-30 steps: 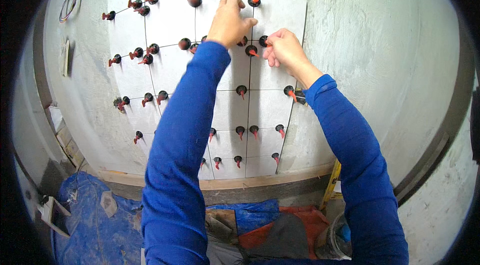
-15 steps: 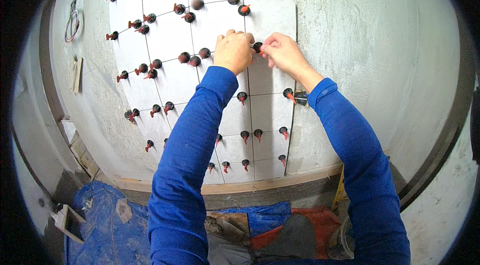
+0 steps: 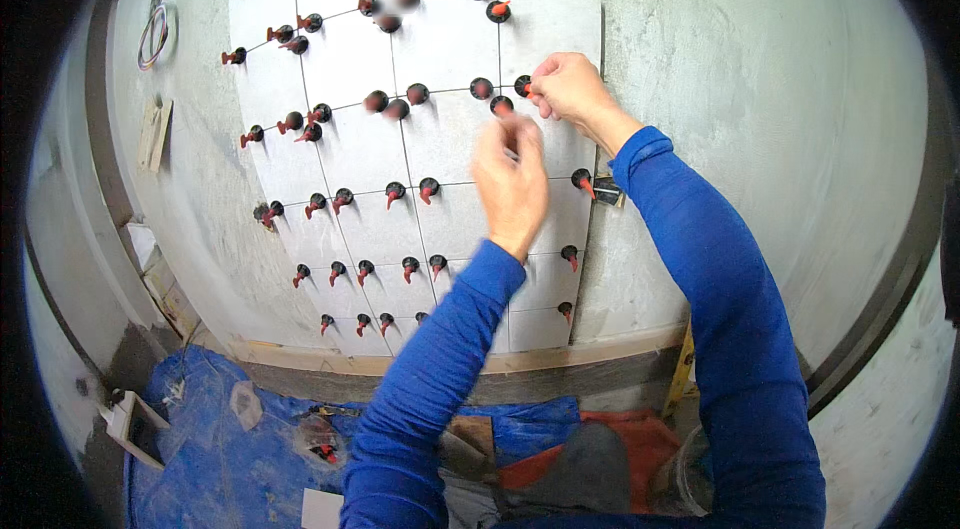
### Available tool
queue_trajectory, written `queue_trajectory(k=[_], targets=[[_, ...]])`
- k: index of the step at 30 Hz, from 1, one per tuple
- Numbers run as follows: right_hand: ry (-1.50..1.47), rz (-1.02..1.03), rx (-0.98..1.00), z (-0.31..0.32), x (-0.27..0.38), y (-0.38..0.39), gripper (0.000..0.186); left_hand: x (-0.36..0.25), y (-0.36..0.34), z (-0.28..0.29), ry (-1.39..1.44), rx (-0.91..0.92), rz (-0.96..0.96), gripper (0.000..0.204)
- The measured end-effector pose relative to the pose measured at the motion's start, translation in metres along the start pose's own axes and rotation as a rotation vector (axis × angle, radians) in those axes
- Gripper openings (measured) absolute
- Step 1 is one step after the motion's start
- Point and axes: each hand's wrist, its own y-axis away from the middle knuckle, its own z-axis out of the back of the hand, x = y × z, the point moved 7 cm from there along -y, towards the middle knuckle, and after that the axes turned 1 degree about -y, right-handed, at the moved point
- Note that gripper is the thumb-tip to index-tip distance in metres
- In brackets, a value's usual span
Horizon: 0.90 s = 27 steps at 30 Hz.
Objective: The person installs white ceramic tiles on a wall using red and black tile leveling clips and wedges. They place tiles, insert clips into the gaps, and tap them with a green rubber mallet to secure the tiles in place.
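Note:
White tiles (image 3: 455, 154) cover the wall in front of me, with tile levelers, black round caps with red handles, set along their joints. My right hand (image 3: 578, 97) pinches the red handle of a tile leveler (image 3: 522, 85) at the upper right joint. Just below and left of it sits another tile leveler (image 3: 501, 105). My left hand (image 3: 512, 184) is right under that one, fingers curled and smeared by motion; whether it touches the handle or holds anything is unclear. Another leveler (image 3: 498, 11) with an orange-red handle stands higher up.
Bare plastered wall (image 3: 720, 109) lies right of the tiles. A dark wedge-like piece (image 3: 607, 191) sticks out at the tile edge. A wooden ledge (image 3: 620, 344) runs beneath. On the floor are a blue tarp (image 3: 220, 459), an orange cloth (image 3: 645, 444) and a clear bucket (image 3: 692, 474).
My left hand has come away from the upper joint, moving down and right, uncovering levelers there. My right hand stays at the same leveler. The view has shifted slightly.

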Motion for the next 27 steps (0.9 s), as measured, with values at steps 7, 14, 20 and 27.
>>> queue_trajectory(k=[7, 14, 20, 27], targets=[[-0.080, -0.082, -0.052, -0.004, -0.001, -0.008, 0.004, 0.079, -0.006, -0.097, 1.269, 0.108, 0.698, 0.041], [-0.239, -0.184, 0.004, -0.010, 0.002, -0.003, 0.007, 0.094, -0.050, -0.130, 1.900, 0.264, 0.395, 0.032], [-0.117, -0.178, 0.055, -0.010, 0.010, 0.003, 0.010, 0.107, -0.056, -0.148, 1.968, 0.293, 0.461, 0.035], [1.082, 0.727, 0.011, -0.025, 0.055, 0.032, 0.015, 0.091, -0.053, -0.143, 1.877, 0.122, 0.694, 0.046]])
